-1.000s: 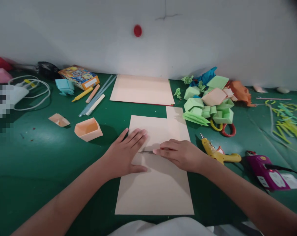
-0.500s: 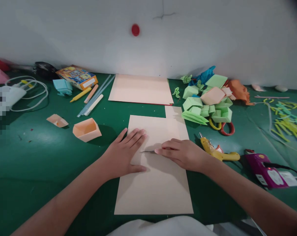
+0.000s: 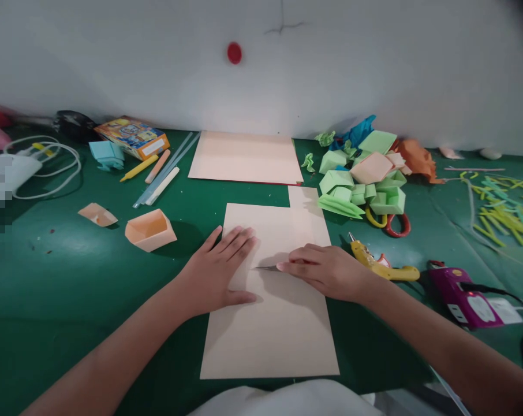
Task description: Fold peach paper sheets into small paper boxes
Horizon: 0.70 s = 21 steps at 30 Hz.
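Observation:
A pale peach sheet of paper (image 3: 270,341) lies lengthwise in front of me, with a notch at its upper edge. My left hand (image 3: 222,268) rests flat on its left part, fingers spread and holding nothing. On the right part, my right hand (image 3: 320,268) is closed around a thin pointed metal blade (image 3: 266,267). The blade's tip points left and touches or nearly touches the paper, between the two hands. Its handle is hidden in my fingers, so the exact kind of tool does not show.
Folded green and peach paper pieces (image 3: 361,179) are heaped at the right, above scissor handles (image 3: 399,225). A yellow glue gun (image 3: 383,266) lies beside a purple power adapter (image 3: 464,297). More peach sheets (image 3: 246,156) lie against the wall. A peach paper box (image 3: 151,230) stands left.
My right hand has slid slightly to the right along the paper with the blade. The left hand stays in place on the sheet. The whole view has shifted a little.

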Available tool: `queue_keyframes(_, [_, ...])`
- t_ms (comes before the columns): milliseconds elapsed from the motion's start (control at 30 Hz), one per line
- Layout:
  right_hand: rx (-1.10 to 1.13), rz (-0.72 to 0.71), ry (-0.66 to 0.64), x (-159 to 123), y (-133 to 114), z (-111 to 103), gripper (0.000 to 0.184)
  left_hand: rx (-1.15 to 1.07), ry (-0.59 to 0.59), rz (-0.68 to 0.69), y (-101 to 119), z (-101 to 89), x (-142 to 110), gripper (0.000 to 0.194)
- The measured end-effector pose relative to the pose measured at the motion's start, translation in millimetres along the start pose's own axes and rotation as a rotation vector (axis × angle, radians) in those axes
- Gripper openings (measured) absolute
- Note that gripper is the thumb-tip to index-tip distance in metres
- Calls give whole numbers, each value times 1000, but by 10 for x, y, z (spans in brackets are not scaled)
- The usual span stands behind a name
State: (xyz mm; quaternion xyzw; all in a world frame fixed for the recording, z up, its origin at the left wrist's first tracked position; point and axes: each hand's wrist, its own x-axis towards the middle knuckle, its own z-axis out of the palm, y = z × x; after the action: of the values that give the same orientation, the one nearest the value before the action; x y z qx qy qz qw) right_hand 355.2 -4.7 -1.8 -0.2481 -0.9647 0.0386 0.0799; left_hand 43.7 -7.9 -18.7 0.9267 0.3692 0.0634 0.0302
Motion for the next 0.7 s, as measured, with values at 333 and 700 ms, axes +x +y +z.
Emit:
queue_keyframes(333, [-1, 16, 8, -44, 22, -34, 40, 9, -12, -8, -7, 16, -6, 101])
queue_keyframes(700, [0, 4, 25, -91, 43, -44, 38, -4, -13, -8, 1, 5, 1, 102])
